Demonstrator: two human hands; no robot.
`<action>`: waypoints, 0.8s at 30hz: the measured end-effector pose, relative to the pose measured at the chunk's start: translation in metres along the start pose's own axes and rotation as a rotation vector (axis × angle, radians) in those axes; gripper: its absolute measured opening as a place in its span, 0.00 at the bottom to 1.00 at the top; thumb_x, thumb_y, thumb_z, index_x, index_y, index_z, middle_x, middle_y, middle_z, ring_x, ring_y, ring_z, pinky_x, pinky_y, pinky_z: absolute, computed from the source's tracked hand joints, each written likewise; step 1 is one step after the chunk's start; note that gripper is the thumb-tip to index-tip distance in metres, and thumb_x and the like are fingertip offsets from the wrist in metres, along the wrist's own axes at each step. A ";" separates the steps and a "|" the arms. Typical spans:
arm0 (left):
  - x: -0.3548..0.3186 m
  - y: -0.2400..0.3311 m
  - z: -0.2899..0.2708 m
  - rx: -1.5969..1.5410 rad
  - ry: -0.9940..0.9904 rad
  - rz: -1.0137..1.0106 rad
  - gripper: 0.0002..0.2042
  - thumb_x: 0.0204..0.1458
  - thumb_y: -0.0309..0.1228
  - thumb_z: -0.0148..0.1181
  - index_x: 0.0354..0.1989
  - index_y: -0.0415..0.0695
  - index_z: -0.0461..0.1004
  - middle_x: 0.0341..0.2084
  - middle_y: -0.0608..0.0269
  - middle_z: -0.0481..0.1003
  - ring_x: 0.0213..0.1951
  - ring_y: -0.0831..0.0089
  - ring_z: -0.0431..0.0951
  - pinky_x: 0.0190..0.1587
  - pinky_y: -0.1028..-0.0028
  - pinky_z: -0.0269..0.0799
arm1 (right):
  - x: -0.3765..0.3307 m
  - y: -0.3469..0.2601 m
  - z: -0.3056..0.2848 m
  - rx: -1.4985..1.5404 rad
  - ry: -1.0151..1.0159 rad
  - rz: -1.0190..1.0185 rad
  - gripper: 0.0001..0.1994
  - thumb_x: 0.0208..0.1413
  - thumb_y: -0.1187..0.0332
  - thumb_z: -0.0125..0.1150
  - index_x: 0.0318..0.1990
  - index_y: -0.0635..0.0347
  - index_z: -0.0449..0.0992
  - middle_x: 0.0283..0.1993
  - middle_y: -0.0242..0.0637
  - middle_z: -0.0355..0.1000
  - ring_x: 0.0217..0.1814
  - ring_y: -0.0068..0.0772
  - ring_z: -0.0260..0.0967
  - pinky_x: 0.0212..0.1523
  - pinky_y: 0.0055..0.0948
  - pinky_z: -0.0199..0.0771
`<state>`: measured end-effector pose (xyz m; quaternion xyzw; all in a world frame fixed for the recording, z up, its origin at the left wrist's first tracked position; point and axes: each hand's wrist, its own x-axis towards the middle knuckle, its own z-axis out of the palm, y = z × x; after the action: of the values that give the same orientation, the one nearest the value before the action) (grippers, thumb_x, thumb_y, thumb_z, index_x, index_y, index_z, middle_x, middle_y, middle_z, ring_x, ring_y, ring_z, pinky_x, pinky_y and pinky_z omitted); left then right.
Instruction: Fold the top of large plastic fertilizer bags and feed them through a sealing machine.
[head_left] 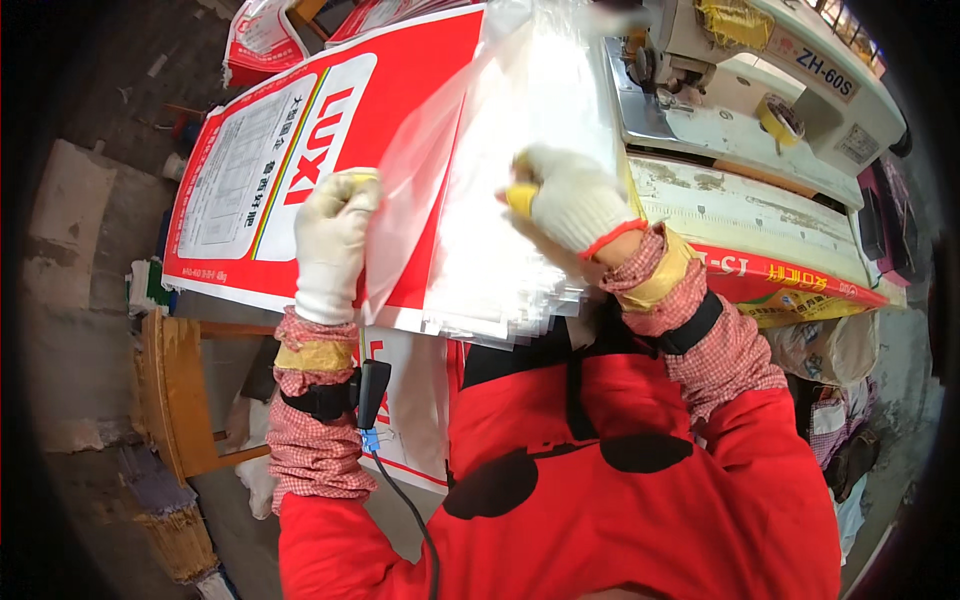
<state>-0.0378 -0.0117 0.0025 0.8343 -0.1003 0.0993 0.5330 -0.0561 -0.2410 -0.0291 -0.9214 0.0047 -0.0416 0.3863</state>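
My left hand point(338, 235), in a white knit glove with yellow tape on the fingers, is closed on the edge of a clear plastic bag point(405, 185). That bag's lifted side slants over a red and white printed sack point(400, 95) lying flat. A stack of clear plastic bags point(490, 260) lies beside and partly over the sack, its near edges uneven. Above the stack is my right hand point(580, 200), in a similar glove with a red cuff. Its fingers are loosely curled, with a gap between thumb and forefinger and nothing visible in them.
A white sewing machine point(800, 80) stands at the far right, with a roll of yellow tape point(780, 120) on it. Red and yellow printed sacks point(800, 285) lie below its table point(740, 210). At the left is a wooden stool point(185, 390). More printed sacks point(262, 40) lie at the far left.
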 end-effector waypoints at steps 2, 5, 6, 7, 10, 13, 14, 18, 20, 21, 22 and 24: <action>0.000 -0.005 0.009 0.030 -0.068 0.106 0.05 0.45 0.25 0.55 0.26 0.36 0.72 0.28 0.61 0.74 0.34 0.74 0.73 0.38 0.78 0.67 | 0.010 -0.006 -0.015 0.158 -0.080 -0.027 0.20 0.48 0.48 0.54 0.33 0.58 0.74 0.27 0.39 0.73 0.29 0.38 0.71 0.35 0.37 0.71; 0.001 0.005 0.023 0.411 -0.072 0.443 0.02 0.41 0.24 0.55 0.23 0.39 0.73 0.28 0.59 0.75 0.32 0.64 0.73 0.38 0.70 0.68 | 0.028 -0.023 -0.010 0.889 -0.335 0.358 0.22 0.47 0.53 0.61 0.37 0.66 0.71 0.29 0.36 0.71 0.29 0.27 0.70 0.30 0.28 0.71; 0.003 0.008 0.024 0.491 -0.168 0.510 0.03 0.42 0.24 0.55 0.24 0.38 0.73 0.30 0.57 0.74 0.34 0.64 0.73 0.40 0.71 0.67 | 0.032 -0.020 -0.006 1.050 -0.358 0.472 0.21 0.48 0.54 0.61 0.37 0.66 0.71 0.29 0.35 0.71 0.28 0.25 0.69 0.28 0.25 0.69; 0.004 0.011 0.025 0.571 -0.263 0.577 0.03 0.42 0.23 0.54 0.25 0.37 0.72 0.32 0.55 0.74 0.36 0.64 0.73 0.42 0.71 0.67 | 0.035 -0.017 -0.001 1.211 -0.379 0.587 0.20 0.49 0.56 0.61 0.37 0.67 0.70 0.30 0.35 0.71 0.26 0.24 0.69 0.25 0.21 0.68; 0.004 0.015 0.025 0.563 -0.417 0.481 0.05 0.41 0.24 0.57 0.26 0.36 0.72 0.31 0.57 0.74 0.36 0.62 0.73 0.42 0.69 0.67 | 0.042 -0.009 0.016 1.053 -0.295 0.543 0.12 0.52 0.61 0.57 0.34 0.62 0.72 0.26 0.32 0.70 0.22 0.23 0.67 0.19 0.18 0.66; 0.013 0.009 0.027 0.407 -0.458 0.264 0.07 0.40 0.26 0.60 0.26 0.37 0.71 0.28 0.62 0.75 0.33 0.70 0.73 0.40 0.72 0.67 | 0.057 -0.005 0.034 0.810 -0.312 0.389 0.09 0.53 0.64 0.54 0.34 0.60 0.75 0.24 0.32 0.71 0.22 0.24 0.67 0.18 0.23 0.68; 0.023 0.010 0.034 0.351 -0.451 0.102 0.09 0.41 0.30 0.60 0.27 0.37 0.72 0.28 0.60 0.74 0.33 0.69 0.74 0.39 0.73 0.67 | 0.061 -0.006 0.037 0.737 -0.270 0.232 0.10 0.52 0.63 0.55 0.33 0.61 0.75 0.25 0.33 0.72 0.22 0.25 0.67 0.21 0.24 0.69; 0.037 0.007 0.023 0.077 -0.332 -0.138 0.10 0.43 0.32 0.61 0.28 0.38 0.72 0.23 0.64 0.73 0.29 0.78 0.71 0.34 0.77 0.66 | 0.062 -0.026 0.027 0.561 -0.285 0.134 0.14 0.47 0.59 0.59 0.31 0.62 0.74 0.24 0.38 0.71 0.24 0.29 0.68 0.28 0.27 0.68; 0.051 0.005 -0.016 0.018 -0.172 -0.020 0.08 0.45 0.31 0.60 0.27 0.40 0.71 0.22 0.68 0.71 0.27 0.81 0.69 0.31 0.78 0.66 | 0.059 -0.019 0.014 0.007 -0.237 -0.058 0.13 0.44 0.58 0.60 0.31 0.59 0.73 0.27 0.40 0.72 0.25 0.35 0.69 0.31 0.30 0.69; 0.056 0.013 -0.046 -0.024 -0.079 0.025 0.07 0.47 0.31 0.59 0.27 0.40 0.70 0.21 0.69 0.71 0.26 0.81 0.69 0.30 0.78 0.65 | 0.056 -0.015 0.012 0.014 -0.239 -0.056 0.13 0.44 0.58 0.60 0.31 0.59 0.73 0.27 0.40 0.72 0.25 0.35 0.69 0.31 0.30 0.69; 0.057 0.013 -0.063 -0.163 0.002 0.011 0.07 0.48 0.30 0.58 0.26 0.40 0.69 0.21 0.69 0.70 0.25 0.81 0.68 0.30 0.79 0.64 | 0.055 -0.009 0.012 -0.160 -0.227 -0.045 0.12 0.45 0.59 0.59 0.31 0.58 0.73 0.29 0.41 0.72 0.27 0.39 0.69 0.32 0.32 0.69; 0.057 0.017 -0.069 -0.190 0.054 0.028 0.06 0.49 0.28 0.57 0.26 0.40 0.69 0.21 0.69 0.70 0.24 0.82 0.67 0.31 0.82 0.63 | 0.058 -0.003 0.016 -0.330 -0.201 -0.022 0.11 0.45 0.60 0.59 0.32 0.57 0.73 0.31 0.42 0.73 0.29 0.43 0.70 0.33 0.34 0.69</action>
<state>0.0084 0.0406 0.0616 0.7754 -0.1065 0.1193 0.6109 0.0028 -0.2293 -0.0340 -0.9718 -0.0370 0.0477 0.2279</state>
